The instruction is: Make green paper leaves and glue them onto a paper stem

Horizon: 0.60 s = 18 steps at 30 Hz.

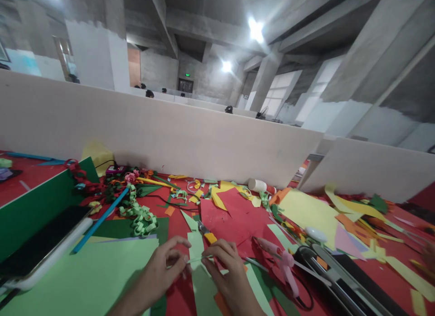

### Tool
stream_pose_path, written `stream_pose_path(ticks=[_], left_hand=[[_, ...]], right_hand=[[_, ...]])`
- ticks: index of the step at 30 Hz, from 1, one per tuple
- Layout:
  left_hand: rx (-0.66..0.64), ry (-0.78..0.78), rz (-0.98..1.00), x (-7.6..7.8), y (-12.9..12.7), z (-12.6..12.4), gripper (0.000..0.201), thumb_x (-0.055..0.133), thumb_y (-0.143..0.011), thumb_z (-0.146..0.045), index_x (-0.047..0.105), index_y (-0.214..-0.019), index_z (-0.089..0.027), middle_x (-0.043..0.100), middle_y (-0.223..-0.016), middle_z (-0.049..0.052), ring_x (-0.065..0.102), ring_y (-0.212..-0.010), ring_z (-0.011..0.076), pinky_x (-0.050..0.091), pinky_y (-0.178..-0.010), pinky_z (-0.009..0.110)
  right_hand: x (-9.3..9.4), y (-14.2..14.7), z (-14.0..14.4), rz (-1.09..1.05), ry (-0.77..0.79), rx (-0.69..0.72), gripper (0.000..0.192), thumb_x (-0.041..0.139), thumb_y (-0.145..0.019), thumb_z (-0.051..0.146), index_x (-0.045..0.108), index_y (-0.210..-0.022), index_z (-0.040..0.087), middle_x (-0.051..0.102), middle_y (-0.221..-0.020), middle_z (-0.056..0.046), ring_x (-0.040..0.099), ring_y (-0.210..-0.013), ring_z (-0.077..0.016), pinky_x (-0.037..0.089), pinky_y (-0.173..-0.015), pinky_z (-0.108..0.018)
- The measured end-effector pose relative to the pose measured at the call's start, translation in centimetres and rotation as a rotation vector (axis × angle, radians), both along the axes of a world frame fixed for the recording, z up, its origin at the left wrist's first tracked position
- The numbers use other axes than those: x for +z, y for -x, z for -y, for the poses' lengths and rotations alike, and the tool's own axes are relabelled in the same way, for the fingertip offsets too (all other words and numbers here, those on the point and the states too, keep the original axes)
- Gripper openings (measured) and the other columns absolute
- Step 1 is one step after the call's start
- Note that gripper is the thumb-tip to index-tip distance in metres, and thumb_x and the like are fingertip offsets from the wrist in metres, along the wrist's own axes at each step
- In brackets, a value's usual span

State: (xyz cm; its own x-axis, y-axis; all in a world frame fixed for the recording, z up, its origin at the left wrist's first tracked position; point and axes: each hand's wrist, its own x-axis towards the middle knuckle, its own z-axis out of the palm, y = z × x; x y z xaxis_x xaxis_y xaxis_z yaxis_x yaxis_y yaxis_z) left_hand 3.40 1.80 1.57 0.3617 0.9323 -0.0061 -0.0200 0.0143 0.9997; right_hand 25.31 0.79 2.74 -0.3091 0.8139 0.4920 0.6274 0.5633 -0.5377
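My left hand and my right hand meet low in the middle of the view, over a red table. Between their fingertips they pinch a thin pale green paper strip, one end in each hand. Under the hands lies a longer light green strip of paper. A yellow-handled craft knife lies just beyond my right hand on a red sheet. A pink glue gun lies to the right of my right hand.
A large light green sheet lies at left, a phone and a blue stick beside it. Curled green strips and paper scraps lie further back. A beige partition bounds the table. Yellow paper and black tools lie at right.
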Motion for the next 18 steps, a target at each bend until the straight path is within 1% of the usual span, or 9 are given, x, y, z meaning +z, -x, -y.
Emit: stream_pose_path(ticks=[1, 3, 5, 6, 10, 13, 18], left_hand=[[-0.006, 0.024, 0.011, -0.23, -0.02, -0.16, 0.044, 0.064, -0.091, -0.059, 0.064, -0.108, -0.018, 0.076, -0.071, 0.005, 0.068, -0.062, 0.0179, 0.05, -0.061, 0.026], [-0.016, 0.06, 0.002, -0.49, -0.08, -0.42, 0.051, 0.061, -0.09, -0.067, 0.066, -0.092, -0.017, 0.072, -0.064, 0.004, 0.063, -0.053, 0.0156, 0.045, -0.054, 0.024], [-0.022, 0.066, -0.031, -0.52, -0.11, -0.53, 0.055, 0.059, -0.089, -0.071, 0.064, -0.076, -0.018, 0.068, -0.058, 0.003, 0.058, -0.048, 0.0137, 0.041, -0.05, 0.023], [-0.024, 0.061, -0.047, -0.48, -0.12, -0.54, 0.056, 0.059, -0.088, -0.072, 0.062, -0.072, -0.018, 0.068, -0.058, 0.003, 0.057, -0.047, 0.0132, 0.04, -0.049, 0.023], [-0.02, 0.052, -0.092, -0.4, -0.06, -0.39, 0.059, 0.058, -0.087, -0.074, 0.061, -0.068, -0.018, 0.064, -0.056, 0.001, 0.052, -0.046, 0.0121, 0.037, -0.05, 0.024], [-0.009, 0.056, -0.134, -0.58, 0.04, -0.3, 0.06, 0.058, -0.087, -0.075, 0.059, -0.065, -0.019, 0.057, -0.052, -0.002, 0.048, -0.045, 0.0119, 0.034, -0.049, 0.024], [0.003, 0.026, -0.171, -0.76, 0.12, -0.29, 0.056, 0.061, -0.085, -0.07, 0.055, -0.061, -0.021, 0.05, -0.051, -0.005, 0.047, -0.05, 0.0129, 0.035, -0.053, 0.025]], right_hand=[[-0.12, -0.01, -0.04, 0.003, -0.019, 0.001, 0.009, 0.065, -0.1, 0.021, 0.066, -0.097, 0.029, 0.07, -0.095, 0.002, 0.064, -0.087, -0.0188, 0.041, -0.081, -0.033], [-0.37, -0.03, -0.13, 0.011, -0.055, 0.005, 0.009, 0.066, -0.099, 0.021, 0.066, -0.098, 0.03, 0.07, -0.095, 0.002, 0.064, -0.087, -0.0192, 0.041, -0.081, -0.034], [-0.57, -0.06, -0.19, 0.017, -0.078, 0.005, 0.008, 0.066, -0.099, 0.022, 0.066, -0.099, 0.03, 0.07, -0.095, 0.002, 0.065, -0.087, -0.0195, 0.042, -0.081, -0.034], [-0.61, -0.06, -0.2, 0.02, -0.082, 0.007, 0.008, 0.066, -0.1, 0.022, 0.066, -0.099, 0.03, 0.07, -0.095, 0.001, 0.065, -0.087, -0.0195, 0.042, -0.081, -0.035], [-0.5, 0.07, -0.1, 0.038, -0.09, 0.022, 0.007, 0.065, -0.101, 0.022, 0.065, -0.1, 0.03, 0.069, -0.095, 0.001, 0.065, -0.088, -0.0189, 0.041, -0.081, -0.035], [-0.35, 0.27, 0.03, 0.059, -0.123, 0.045, 0.008, 0.063, -0.102, 0.022, 0.065, -0.101, 0.03, 0.069, -0.093, 0.001, 0.065, -0.086, -0.0184, 0.04, -0.081, -0.035], [-0.35, 0.5, 0.12, 0.081, -0.156, 0.055, 0.008, 0.061, -0.103, 0.022, 0.065, -0.101, 0.029, 0.069, -0.094, 0.001, 0.065, -0.086, -0.0184, 0.04, -0.081, -0.035]])
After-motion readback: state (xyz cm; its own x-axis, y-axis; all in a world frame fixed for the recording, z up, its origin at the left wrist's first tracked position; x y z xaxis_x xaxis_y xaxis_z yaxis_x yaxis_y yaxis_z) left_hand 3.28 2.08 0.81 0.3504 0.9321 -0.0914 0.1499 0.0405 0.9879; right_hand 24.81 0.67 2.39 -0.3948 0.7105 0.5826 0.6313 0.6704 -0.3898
